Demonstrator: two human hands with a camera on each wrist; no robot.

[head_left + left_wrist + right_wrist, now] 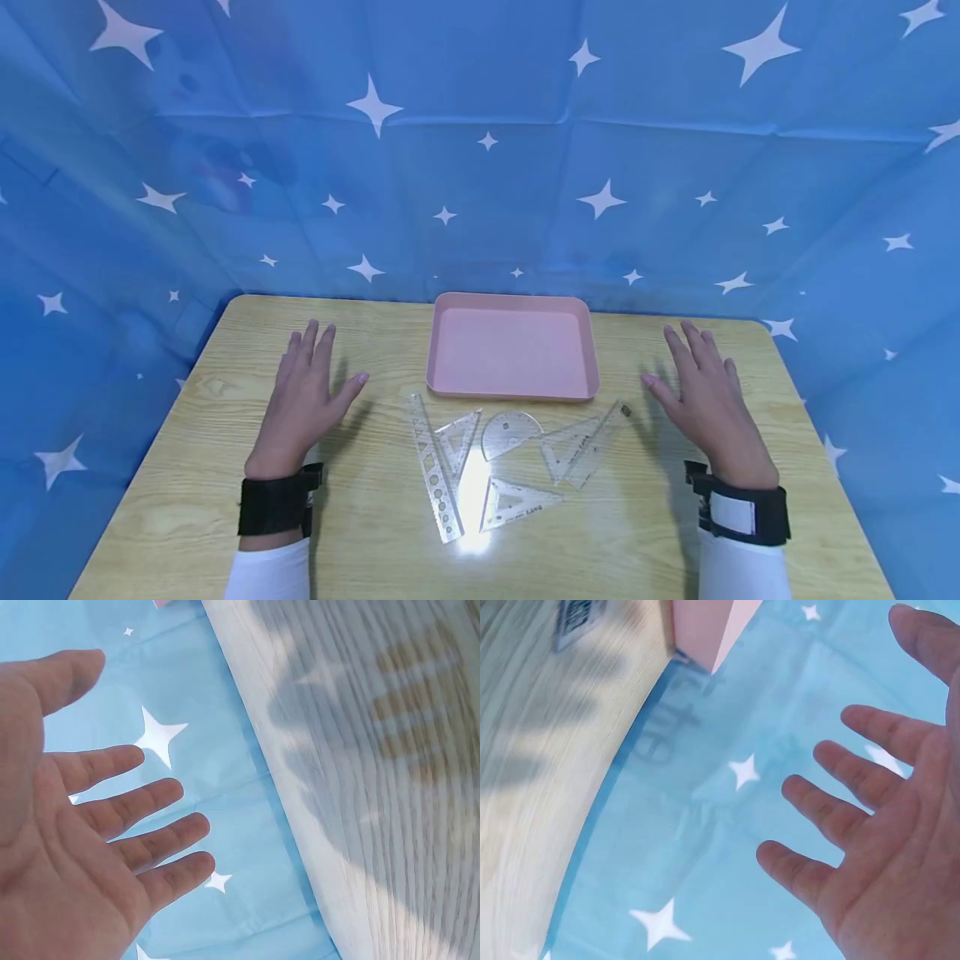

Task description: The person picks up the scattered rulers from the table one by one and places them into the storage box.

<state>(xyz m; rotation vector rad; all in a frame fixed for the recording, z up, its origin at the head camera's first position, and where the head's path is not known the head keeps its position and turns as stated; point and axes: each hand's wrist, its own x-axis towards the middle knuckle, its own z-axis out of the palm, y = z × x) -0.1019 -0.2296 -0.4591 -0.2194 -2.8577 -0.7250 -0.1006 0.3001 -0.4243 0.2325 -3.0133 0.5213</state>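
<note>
My left hand (303, 400) is held over the left part of the table, fingers straight and thumb spread, with nothing in it. Over the right part, my right hand (708, 400) has the same spread pose and is likewise bare. Between them lie clear plastic drawing tools: a long ruler (435, 471), a set square (456, 442), a protractor (510, 433), another set square (517, 502), and at the right a third set square (564, 446) overlapping a short ruler (598, 446). Behind these sits a pink tray (513, 346) with nothing in it. Neither hand touches any of them.
The wooden table (187, 500) has rounded back corners. A blue curtain (480, 175) with white stars hangs behind it and along both sides. Bright glare (472, 500) falls on the table by the long ruler. Each wrist wears a black strap (273, 506).
</note>
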